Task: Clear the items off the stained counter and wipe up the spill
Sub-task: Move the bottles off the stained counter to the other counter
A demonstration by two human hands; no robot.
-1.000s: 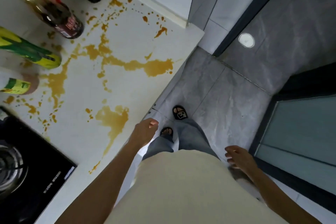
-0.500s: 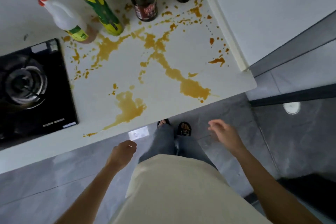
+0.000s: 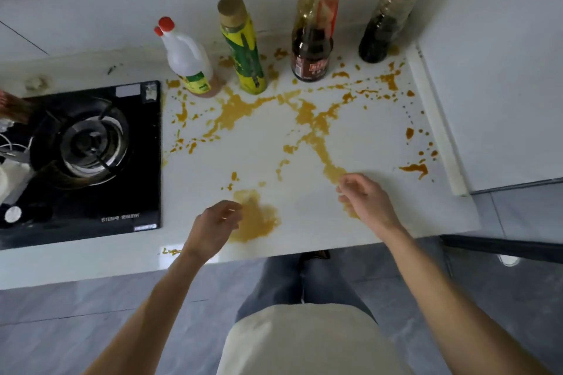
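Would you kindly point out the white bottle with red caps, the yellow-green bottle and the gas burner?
white bottle (image 3: 186, 58), head view, bare white body.
yellow-green bottle (image 3: 243, 55), head view, label.
gas burner (image 3: 88, 143), head view, centre ring.

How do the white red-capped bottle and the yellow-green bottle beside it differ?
The white bottle is plain white plastic with a small label; the yellow-green bottle is wrapped in a printed label. The white bottle has a red cap, the yellow-green one a tan cap. The white bottle is shorter. Both stand upright on the stained counter, untouched.
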